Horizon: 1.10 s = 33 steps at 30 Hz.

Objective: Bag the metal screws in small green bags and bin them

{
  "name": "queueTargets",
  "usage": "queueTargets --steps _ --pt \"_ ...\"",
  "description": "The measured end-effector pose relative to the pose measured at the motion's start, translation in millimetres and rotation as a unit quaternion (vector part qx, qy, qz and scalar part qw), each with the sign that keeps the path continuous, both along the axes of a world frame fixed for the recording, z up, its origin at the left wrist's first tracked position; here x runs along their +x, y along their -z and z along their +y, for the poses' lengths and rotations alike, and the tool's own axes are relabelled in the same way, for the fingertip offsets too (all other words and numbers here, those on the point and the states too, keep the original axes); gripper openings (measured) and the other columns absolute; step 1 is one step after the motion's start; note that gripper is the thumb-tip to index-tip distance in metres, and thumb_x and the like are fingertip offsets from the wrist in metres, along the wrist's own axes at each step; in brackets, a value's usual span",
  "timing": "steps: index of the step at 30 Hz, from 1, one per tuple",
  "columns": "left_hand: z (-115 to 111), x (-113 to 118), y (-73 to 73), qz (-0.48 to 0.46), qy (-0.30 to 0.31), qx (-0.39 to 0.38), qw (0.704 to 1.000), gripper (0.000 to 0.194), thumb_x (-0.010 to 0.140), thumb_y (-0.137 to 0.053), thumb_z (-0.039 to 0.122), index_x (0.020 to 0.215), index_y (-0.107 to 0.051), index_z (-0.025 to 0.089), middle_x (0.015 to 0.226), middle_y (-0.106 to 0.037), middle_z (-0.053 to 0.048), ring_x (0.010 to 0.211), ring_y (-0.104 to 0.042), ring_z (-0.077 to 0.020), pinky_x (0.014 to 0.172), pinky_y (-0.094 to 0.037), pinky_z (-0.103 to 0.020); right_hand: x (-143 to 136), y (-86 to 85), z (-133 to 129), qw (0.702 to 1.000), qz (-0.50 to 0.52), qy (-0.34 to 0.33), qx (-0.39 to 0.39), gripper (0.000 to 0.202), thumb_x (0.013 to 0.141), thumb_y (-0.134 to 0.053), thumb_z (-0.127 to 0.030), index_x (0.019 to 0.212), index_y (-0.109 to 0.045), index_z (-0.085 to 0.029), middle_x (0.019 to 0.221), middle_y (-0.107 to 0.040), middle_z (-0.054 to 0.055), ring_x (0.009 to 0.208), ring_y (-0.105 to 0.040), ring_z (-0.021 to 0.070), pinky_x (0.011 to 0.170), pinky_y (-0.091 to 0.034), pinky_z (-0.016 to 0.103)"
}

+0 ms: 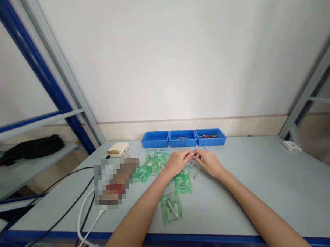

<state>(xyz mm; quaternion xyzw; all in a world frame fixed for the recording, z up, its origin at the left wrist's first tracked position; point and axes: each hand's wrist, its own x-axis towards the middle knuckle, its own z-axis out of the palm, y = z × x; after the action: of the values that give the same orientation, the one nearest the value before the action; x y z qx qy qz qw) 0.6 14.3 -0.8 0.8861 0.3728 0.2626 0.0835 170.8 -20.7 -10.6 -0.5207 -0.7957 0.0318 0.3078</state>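
My left hand [178, 162] and my right hand [208, 161] meet above the table, fingers pinched around something small and pale that I cannot make out. Several green plastic bags [157, 160] with metal and white pieces lie under and left of my left hand. Nearer the front edge is one green bag [171, 208] with long screws and white pieces in it. Loose screws [195, 175] lie on the table below my fingers. Behind my hands stand three joined blue bins: the left bin [155, 140] shows no contents, while the middle bin [182, 138] and right bin [210, 137] hold metal pieces.
A cream box [118, 149] stands at the back left of the grey table [267, 184]. Near it is a pixelated area, with black cables and a white cable [81, 212] running off the left front. A white object [291, 146] lies at the far right.
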Motion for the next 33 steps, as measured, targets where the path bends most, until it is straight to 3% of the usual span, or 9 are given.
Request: queueTargets --steps 7,18,25,33 --pt "-1.4 -0.1 -1.3 -0.013 0.004 -0.007 1.000 0.028 0.090 -0.035 0.041 0.093 -0.055 0.021 0.067 -0.061 0.002 0.059 -0.055 -0.0126 0.057 -0.033 -0.021 0.9 0.0 0.6 1.000 0.007 -0.010 0.001 0.027 0.091 -0.036 -0.031 0.085 -0.060 -0.021 0.080 -0.066 0.002 0.073 -0.060 0.0161 0.065 -0.040 0.026" --pt "1.4 -0.2 2.8 -0.001 -0.011 0.003 1.000 0.037 0.091 -0.033 0.040 0.075 -0.059 0.018 0.061 -0.059 0.000 0.058 -0.054 -0.0134 0.057 -0.033 -0.022 -0.4 0.0 -0.1 1.000 -0.003 -0.002 -0.002 0.020 0.088 -0.044 -0.032 0.089 -0.060 -0.021 0.084 -0.067 0.004 0.075 -0.061 0.0172 0.064 -0.040 0.026" --pt "0.0 0.1 0.7 -0.014 -0.002 -0.018 1.000 0.029 0.090 -0.035 0.042 0.100 -0.053 0.021 0.064 -0.060 0.003 0.058 -0.055 -0.0127 0.058 -0.035 -0.021 -2.1 -2.1 -2.4 1.000 0.003 -0.011 -0.021 0.021 0.091 -0.036 -0.029 0.094 -0.055 -0.020 0.085 -0.066 0.003 0.073 -0.061 0.0160 0.066 -0.040 0.026" --pt "2.4 -0.3 3.8 0.005 -0.017 0.014 1.000 0.032 0.091 -0.033 0.038 0.080 -0.057 0.019 0.061 -0.058 0.001 0.058 -0.054 -0.0131 0.057 -0.034 -0.021 -1.5 -1.1 -2.5 1.000 0.016 -0.015 -0.022 0.021 0.091 -0.036 -0.031 0.095 -0.054 -0.020 0.084 -0.066 0.003 0.073 -0.060 0.0161 0.065 -0.039 0.026"
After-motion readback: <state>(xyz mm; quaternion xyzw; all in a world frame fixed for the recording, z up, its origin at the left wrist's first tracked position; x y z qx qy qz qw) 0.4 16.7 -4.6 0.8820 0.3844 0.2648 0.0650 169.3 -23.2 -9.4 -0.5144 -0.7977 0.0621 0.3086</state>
